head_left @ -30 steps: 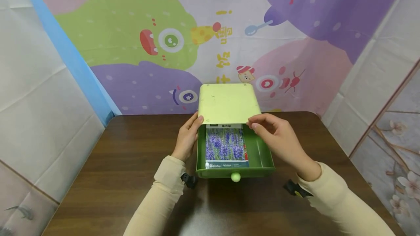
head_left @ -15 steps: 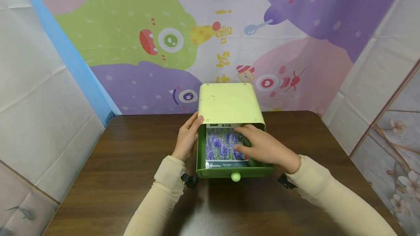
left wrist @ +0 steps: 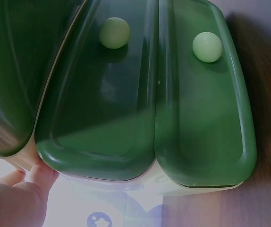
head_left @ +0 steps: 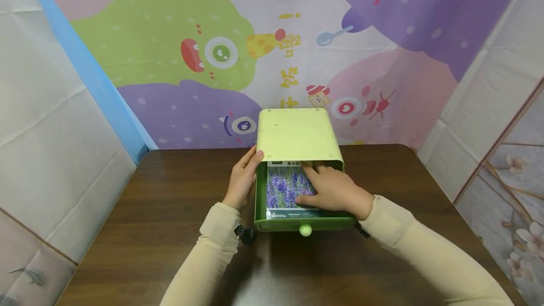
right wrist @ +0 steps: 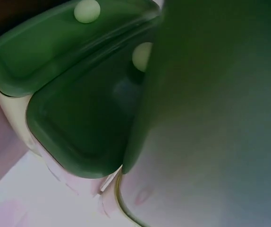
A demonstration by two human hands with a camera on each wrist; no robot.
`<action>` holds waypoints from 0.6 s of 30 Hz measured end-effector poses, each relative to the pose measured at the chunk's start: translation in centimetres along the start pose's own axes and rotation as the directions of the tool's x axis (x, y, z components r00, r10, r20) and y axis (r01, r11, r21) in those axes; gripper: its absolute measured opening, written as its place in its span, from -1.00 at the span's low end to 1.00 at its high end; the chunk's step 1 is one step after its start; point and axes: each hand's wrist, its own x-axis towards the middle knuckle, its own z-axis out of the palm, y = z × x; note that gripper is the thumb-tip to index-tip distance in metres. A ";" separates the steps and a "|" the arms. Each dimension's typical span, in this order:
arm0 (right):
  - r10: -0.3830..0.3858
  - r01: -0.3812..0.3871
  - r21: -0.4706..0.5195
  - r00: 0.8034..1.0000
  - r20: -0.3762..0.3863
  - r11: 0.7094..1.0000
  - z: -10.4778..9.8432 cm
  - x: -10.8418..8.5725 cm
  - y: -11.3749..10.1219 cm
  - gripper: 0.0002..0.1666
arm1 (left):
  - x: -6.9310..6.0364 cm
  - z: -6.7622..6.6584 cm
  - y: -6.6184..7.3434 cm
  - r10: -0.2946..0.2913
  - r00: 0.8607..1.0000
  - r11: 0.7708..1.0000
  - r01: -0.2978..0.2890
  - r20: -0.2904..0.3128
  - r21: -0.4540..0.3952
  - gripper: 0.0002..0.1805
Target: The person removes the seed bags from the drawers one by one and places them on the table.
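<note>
Dark-green boxy drawer [head_left: 282, 224]: pulled open | glossy purple-flower packet [head_left: 281, 188]: still inside | right hand [head_left: 337, 190], 3 o'clock: thumb, forefinger apart | left hand [head_left: 240, 181], 9 o'clock: fingers against pale-green boxy cabinet [head_left: 299, 133]

The head camera looks forward and down over the bench [head_left: 140, 230] from above; both wrist cameras, close up and tilted sideways, face the same two lower drawer fronts [left wrist: 93, 104].

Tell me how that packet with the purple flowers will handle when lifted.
The packet looks flat and thin, so it is probably light and may flex. Its printed face appears smooth, so fingers could slip on it. Lying flat in the green drawer, it seems unlikely to roll or tip.
</note>
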 end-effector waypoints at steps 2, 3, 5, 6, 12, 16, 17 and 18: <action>-0.003 0.003 -0.024 1.000 0.007 1.000 0.0 0.0 -0.1 0.23 | 0.0 0.0 0.0 -0.005 1.000 1.000 0.005 -0.004 0.002 -0.32; -0.006 0.006 -0.033 1.000 0.012 0.999 0.0 0.0 -0.2 0.23 | 0.0 0.0 0.0 -0.007 1.000 1.000 0.007 -0.004 0.003 -0.32; 0.000 0.001 -0.039 1.000 0.025 0.999 0.1 -0.1 -0.3 0.22 | -0.1 0.0 0.0 -0.007 1.000 1.000 0.007 -0.004 0.006 -0.32; 0.003 -0.001 -0.043 0.999 0.034 0.999 0.1 -0.1 -0.4 0.21 | -0.1 0.0 0.0 -0.007 1.000 1.000 0.007 -0.004 0.005 -0.32; -0.005 0.008 -0.042 0.998 0.067 0.999 0.2 -0.4 -0.9 0.18 | -0.1 0.1 0.1 -0.007 1.000 1.000 0.007 -0.006 0.012 -0.32; -0.014 0.016 -0.031 0.998 0.064 0.999 0.2 -0.6 -1.2 0.16 | -0.1 0.1 0.1 -0.018 1.000 1.000 0.018 -0.012 0.014 -0.32; -0.018 0.020 -0.030 0.998 0.061 0.999 0.2 -0.7 -1.3 0.16 | -0.1 0.1 0.2 -0.019 1.000 1.000 0.019 -0.012 0.012 -0.32; -0.022 0.024 -0.027 0.998 0.058 0.999 0.2 -0.7 -1.3 0.15 | -0.1 0.1 0.2 -0.017 1.000 1.000 0.017 -0.010 0.010 -0.31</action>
